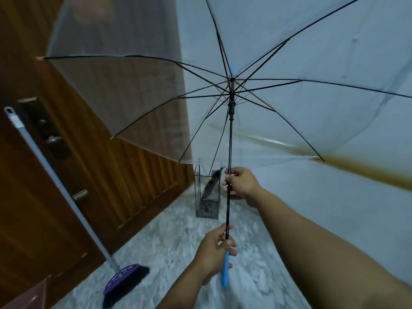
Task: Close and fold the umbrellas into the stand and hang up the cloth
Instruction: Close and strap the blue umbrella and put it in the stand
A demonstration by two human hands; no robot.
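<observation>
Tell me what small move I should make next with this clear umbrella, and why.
Probably slide the right hand up the black shaft to the runner and pull it down. The clear umbrella is fully open, its ribs spread, while the left hand steadies it at the top of the blue handle. It must be closed to fit the wire stand on the floor beyond.

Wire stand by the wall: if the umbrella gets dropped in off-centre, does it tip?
Probably light: the stand is thin wire, narrow and tall, so likely tippy. A dark folded umbrella already leans inside, adding uneven load. The glossy-looking stone floor may let it slide instead of gripping.
</observation>
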